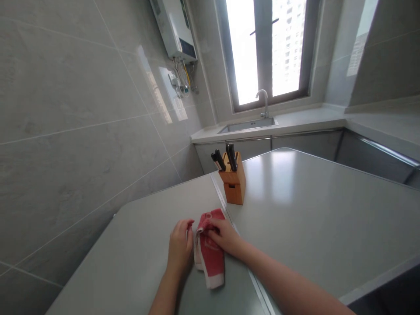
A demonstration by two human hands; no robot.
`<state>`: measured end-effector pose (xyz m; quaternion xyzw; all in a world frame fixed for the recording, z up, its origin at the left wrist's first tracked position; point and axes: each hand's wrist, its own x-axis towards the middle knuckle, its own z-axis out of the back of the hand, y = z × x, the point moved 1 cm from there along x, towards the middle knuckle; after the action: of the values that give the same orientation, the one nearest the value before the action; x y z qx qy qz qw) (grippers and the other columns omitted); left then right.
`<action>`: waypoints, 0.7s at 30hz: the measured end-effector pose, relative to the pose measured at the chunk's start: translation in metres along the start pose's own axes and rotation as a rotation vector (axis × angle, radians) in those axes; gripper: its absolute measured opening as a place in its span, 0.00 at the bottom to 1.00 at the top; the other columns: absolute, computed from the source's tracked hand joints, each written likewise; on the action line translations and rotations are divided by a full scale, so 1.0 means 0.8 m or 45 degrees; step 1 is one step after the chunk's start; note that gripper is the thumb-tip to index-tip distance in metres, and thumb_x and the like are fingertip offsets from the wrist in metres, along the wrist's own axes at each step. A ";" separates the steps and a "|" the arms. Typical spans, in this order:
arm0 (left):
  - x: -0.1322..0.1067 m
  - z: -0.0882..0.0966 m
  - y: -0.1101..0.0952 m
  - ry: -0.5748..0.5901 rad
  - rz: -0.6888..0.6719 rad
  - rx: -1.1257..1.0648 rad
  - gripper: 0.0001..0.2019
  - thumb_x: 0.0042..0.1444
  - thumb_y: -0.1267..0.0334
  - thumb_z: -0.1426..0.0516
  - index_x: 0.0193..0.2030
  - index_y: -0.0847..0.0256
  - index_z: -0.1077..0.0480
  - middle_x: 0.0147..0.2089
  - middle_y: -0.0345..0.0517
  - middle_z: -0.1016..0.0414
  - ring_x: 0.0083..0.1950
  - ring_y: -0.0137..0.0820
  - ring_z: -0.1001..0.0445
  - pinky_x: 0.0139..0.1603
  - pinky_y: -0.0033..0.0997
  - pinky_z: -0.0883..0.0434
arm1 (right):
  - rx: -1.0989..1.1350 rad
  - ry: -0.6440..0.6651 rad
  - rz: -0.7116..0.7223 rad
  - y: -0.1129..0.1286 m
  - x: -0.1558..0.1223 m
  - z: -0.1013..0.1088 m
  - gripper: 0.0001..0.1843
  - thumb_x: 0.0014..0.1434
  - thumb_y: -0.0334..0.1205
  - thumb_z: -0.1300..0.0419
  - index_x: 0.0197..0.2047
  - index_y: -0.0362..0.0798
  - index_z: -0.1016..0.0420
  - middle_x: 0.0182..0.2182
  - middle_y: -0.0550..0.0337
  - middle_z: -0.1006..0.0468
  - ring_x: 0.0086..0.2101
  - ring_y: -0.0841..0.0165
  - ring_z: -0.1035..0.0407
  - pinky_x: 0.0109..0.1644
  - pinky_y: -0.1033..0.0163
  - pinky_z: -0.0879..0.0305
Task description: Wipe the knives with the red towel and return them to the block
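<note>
A red towel with a pale border and a light pattern lies folded and bunched on the table. My right hand reaches in from the right and pinches the towel's upper part between thumb and fingers. Just left of the towel is my left hand, its fingers loosely curved and the thumb a little apart, with nothing seen in it. Beyond both hands stands a wooden knife block holding several black-handled knives.
The pale table has a metal seam running past the towel and block. Behind it are a counter with a sink, a faucet and a window. A water heater hangs on the tiled left wall.
</note>
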<state>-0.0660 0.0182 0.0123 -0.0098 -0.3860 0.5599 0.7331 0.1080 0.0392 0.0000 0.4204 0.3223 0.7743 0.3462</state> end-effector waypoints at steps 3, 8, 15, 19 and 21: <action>-0.003 -0.002 -0.010 0.010 0.005 0.027 0.10 0.56 0.65 0.52 0.41 0.60 0.33 0.41 0.50 0.30 0.43 0.38 0.31 0.46 0.41 0.33 | 0.118 -0.027 -0.035 0.003 0.001 0.003 0.08 0.52 0.31 0.47 0.35 0.47 0.28 0.30 0.61 0.25 0.31 0.70 0.34 0.38 0.65 0.40; -0.005 -0.016 -0.015 0.006 0.023 -0.134 0.15 0.52 0.64 0.47 0.48 0.59 0.36 0.45 0.51 0.32 0.46 0.37 0.32 0.49 0.41 0.35 | 0.686 -0.142 -0.185 0.008 0.006 0.009 0.09 0.54 0.40 0.45 0.38 0.46 0.28 0.36 0.59 0.25 0.39 0.66 0.32 0.46 0.60 0.38; -0.005 -0.027 0.004 -0.025 0.347 -0.555 0.22 0.50 0.59 0.45 0.53 0.60 0.39 0.46 0.51 0.31 0.46 0.36 0.30 0.48 0.36 0.33 | 1.594 -0.079 -0.559 0.008 0.006 0.011 0.14 0.50 0.41 0.39 0.39 0.47 0.33 0.32 0.59 0.24 0.36 0.67 0.28 0.44 0.59 0.34; -0.008 -0.022 -0.005 0.041 0.347 -0.732 0.18 0.55 0.58 0.49 0.51 0.61 0.36 0.48 0.52 0.29 0.49 0.37 0.31 0.52 0.38 0.36 | 1.719 -0.126 -0.492 0.013 0.011 0.024 0.12 0.51 0.40 0.41 0.40 0.46 0.33 0.35 0.56 0.23 0.40 0.66 0.28 0.49 0.57 0.35; -0.009 -0.022 -0.009 0.082 0.340 -0.790 0.18 0.57 0.57 0.51 0.52 0.61 0.37 0.50 0.53 0.30 0.51 0.38 0.32 0.54 0.39 0.37 | 1.737 -0.062 -0.529 0.015 0.012 0.031 0.12 0.54 0.44 0.45 0.39 0.46 0.33 0.35 0.54 0.23 0.41 0.63 0.28 0.48 0.55 0.34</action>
<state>-0.0506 0.0173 -0.0010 -0.3007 -0.5100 0.5062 0.6271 0.1228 0.0452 0.0247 0.4905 0.8005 0.3083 0.1535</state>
